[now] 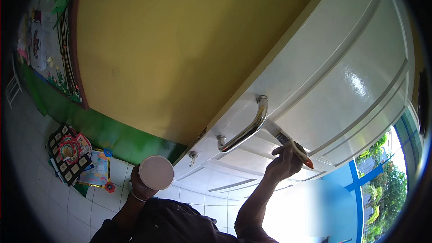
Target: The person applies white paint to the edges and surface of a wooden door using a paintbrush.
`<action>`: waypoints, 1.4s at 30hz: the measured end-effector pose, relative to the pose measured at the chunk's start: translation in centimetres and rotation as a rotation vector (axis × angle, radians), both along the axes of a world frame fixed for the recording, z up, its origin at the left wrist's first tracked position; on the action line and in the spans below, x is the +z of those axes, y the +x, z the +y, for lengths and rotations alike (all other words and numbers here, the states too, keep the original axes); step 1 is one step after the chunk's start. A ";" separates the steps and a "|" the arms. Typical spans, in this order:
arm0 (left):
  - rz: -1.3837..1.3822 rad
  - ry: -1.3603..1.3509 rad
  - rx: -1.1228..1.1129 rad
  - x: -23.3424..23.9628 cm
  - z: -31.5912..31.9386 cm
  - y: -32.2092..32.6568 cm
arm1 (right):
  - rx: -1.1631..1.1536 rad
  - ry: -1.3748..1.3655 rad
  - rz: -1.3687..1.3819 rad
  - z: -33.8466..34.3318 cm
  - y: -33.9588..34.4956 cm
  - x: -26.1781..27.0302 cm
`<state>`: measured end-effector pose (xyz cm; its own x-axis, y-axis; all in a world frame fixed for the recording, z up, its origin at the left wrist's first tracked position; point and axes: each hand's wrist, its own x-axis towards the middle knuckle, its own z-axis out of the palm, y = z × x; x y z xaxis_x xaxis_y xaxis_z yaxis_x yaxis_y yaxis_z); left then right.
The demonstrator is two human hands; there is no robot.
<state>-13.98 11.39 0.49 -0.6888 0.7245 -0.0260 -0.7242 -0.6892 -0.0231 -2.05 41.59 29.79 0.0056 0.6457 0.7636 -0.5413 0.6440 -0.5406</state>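
My left hand (138, 182) grips a round tub (156, 172); its pale pinkish top faces me, and I cannot tell whether that is paint or a lid. In my right hand (285, 162) is a flat paintbrush (282, 137) with an orange-tipped handle. Its bristles lie at the white panelled door (337, 98), just right of the curved chrome pull handle (251, 131). Light glints off the door's upper panel. Below the handle, a lock with a hanging key (192, 158) sits near the door's edge.
Beside the door stands a yellow wall (175, 40) with a green lower band (141, 145). Paper decorations and boards (72, 155) lie on the white tile floor (111, 206) at left. A decorated board (57, 47) hangs on the wall. Blue-framed windows (357, 189) are at right.
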 end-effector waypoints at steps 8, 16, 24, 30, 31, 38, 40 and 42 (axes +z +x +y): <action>0.024 0.014 -0.057 -1.7 0.8 -0.2 | 0.050 0.401 -0.608 2.3 -0.4 1.8; 0.094 0.010 -0.117 -0.2 1.3 0.7 | -0.217 0.688 -0.183 3.6 -1.5 7.5; 0.098 -0.123 -0.082 1.2 1.0 1.5 | -0.027 0.778 -0.595 2.2 0.9 3.7; 0.115 -0.185 -0.109 2.4 1.2 2.3 | 0.117 0.565 -0.532 3.1 -1.8 3.5; 0.055 -0.172 -0.126 3.1 1.2 2.5 | 0.115 0.561 -0.525 3.3 -2.0 3.8; 0.189 -0.176 -0.122 -0.3 0.4 1.7 | -0.099 0.393 0.009 3.2 -1.1 7.2; 0.148 -0.156 -0.130 0.3 -0.3 2.0 | -0.058 0.417 -0.091 2.4 -0.2 6.5; 0.179 -0.190 -0.095 -0.6 -1.5 1.3 | 0.045 0.411 -0.374 0.9 0.6 5.6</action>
<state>-12.67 9.94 -0.10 -0.6235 0.7801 -0.0516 -0.7668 -0.5974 0.2348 -1.43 42.49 35.39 -0.3348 0.2873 0.8974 -0.3932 0.8229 -0.4101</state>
